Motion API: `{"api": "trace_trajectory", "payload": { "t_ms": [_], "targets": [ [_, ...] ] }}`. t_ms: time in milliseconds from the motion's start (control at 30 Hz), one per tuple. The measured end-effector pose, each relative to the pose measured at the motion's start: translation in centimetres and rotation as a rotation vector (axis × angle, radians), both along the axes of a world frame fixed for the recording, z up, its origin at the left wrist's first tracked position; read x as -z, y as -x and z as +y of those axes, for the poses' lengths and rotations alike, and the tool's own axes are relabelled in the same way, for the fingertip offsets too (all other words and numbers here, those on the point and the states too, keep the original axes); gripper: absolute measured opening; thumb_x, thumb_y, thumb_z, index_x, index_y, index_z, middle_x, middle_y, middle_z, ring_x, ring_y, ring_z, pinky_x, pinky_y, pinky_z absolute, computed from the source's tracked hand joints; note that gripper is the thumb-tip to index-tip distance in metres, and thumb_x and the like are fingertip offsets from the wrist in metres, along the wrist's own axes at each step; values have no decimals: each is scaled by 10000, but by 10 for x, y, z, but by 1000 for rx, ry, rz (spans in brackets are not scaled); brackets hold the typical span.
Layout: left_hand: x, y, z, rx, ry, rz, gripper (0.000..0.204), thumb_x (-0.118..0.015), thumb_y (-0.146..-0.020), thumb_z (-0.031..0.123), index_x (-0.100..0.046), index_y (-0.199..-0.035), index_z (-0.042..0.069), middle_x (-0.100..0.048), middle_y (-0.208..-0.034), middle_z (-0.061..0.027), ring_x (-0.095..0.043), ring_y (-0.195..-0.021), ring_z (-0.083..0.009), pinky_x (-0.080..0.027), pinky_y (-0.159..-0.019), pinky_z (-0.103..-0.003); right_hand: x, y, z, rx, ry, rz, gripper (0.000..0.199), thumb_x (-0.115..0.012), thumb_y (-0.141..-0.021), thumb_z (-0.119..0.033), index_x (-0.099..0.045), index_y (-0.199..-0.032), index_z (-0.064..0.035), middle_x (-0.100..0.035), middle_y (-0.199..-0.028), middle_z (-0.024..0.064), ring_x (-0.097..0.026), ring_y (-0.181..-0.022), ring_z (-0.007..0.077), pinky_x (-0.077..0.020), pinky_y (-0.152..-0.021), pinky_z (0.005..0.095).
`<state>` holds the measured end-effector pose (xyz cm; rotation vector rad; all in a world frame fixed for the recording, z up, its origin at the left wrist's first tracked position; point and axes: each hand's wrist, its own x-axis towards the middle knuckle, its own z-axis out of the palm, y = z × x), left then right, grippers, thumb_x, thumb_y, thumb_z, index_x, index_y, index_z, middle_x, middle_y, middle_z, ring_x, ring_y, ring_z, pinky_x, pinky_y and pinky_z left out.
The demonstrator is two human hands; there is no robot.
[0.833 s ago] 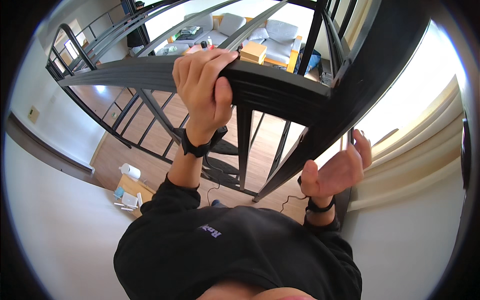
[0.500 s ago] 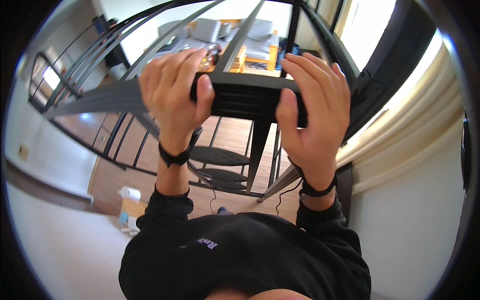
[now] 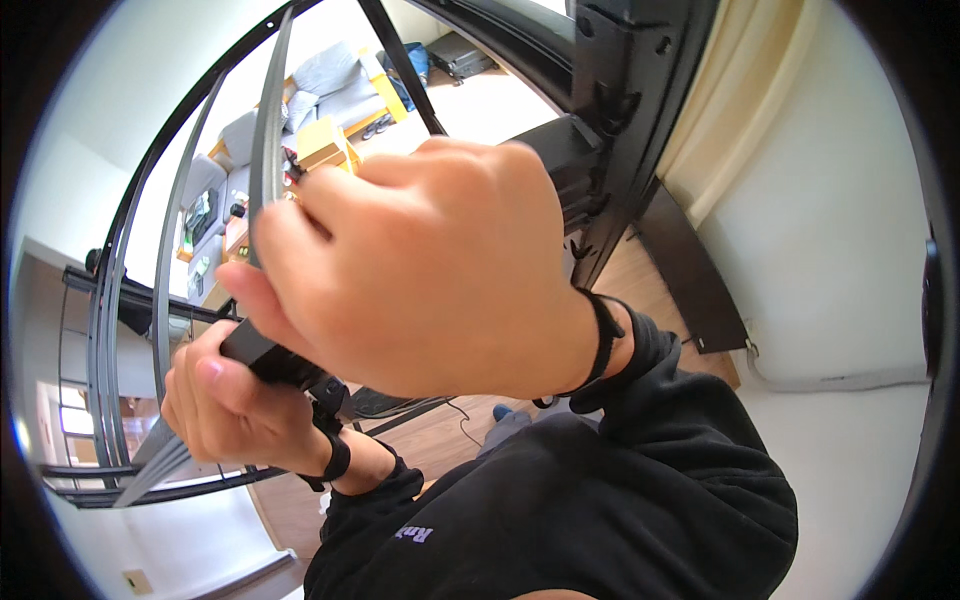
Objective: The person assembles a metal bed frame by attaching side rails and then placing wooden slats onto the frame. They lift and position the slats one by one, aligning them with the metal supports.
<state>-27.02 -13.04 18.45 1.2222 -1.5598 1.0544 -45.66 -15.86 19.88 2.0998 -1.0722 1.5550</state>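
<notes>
The right hand (image 3: 430,270) fills the frame centre, fingers curled tight around a flat black metal rail (image 3: 262,352). At lower left, the left hand (image 3: 235,405) grips the same rail — fingers wrapped closed, beside thin grey metal bars (image 3: 265,130).

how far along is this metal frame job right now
Done: the black upright post stands in place, with curved metal bars already rising beside it. In hand: both hands grip one black bar, the right hand over the top and the left hand under its near end. Left: that bar looks held, not visibly fixed; its joint is hidden.
</notes>
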Motion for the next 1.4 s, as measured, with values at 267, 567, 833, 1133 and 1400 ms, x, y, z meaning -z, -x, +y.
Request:
{"api": "trace_trajectory", "payload": {
  "t_ms": [267, 567, 833, 1133, 1400],
  "targets": [
    [14, 9, 14, -21, 16, 46, 523, -358, -1045, 280, -689, -728, 28, -666, -679, -90, -634, -645, -286, -460, -670, -398, 21, 20, 2, -19, 153, 50, 376, -690, -830, -358, -645, -588, -73, -568, -542, 30, -556, -530, 170, -385, -607, 340],
    [24, 7, 19, 3, 81, 51, 523, -425, -1058, 350, -714, -759, 32, -705, -723, -110, -639, -665, -287, -515, -672, -409, 35, 20, 6, -10, 286, 52, 265, -705, -767, -237, -635, -596, -47, -554, -560, 57, -534, -559, 190, -362, -589, 353],
    [26, 4, 17, 56, 123, -298, 323, -615, -1046, 434, -560, -1085, 118, -731, -867, -64, -674, -705, -245, -544, -635, -379, 41, 8, 0, 80, 343, -157, 214, -705, -786, -157, -646, -625, -29, -551, -570, 54, -498, -562, 179, -379, -623, 348],
    [34, 29, 18, -13, 165, 25, 548, -428, -1081, 410, -690, -811, 11, -680, -738, -117, -611, -669, -287, -486, -679, -423, 47, 22, 10, 43, 307, -53, 248, -672, -795, -222, -619, -635, -40, -545, -612, 68, -530, -617, 212, -416, -668, 351],
    [19, 13, 6, 54, 57, -49, 459, -417, -1081, 275, -699, -775, 81, -661, -691, -55, -640, -656, -272, -459, -670, -399, 29, 25, -8, 119, 360, 33, 331, -640, -840, -328, -519, -597, -140, -490, -585, -7, -504, -524, 183, -398, -576, 317]
  ]
}}
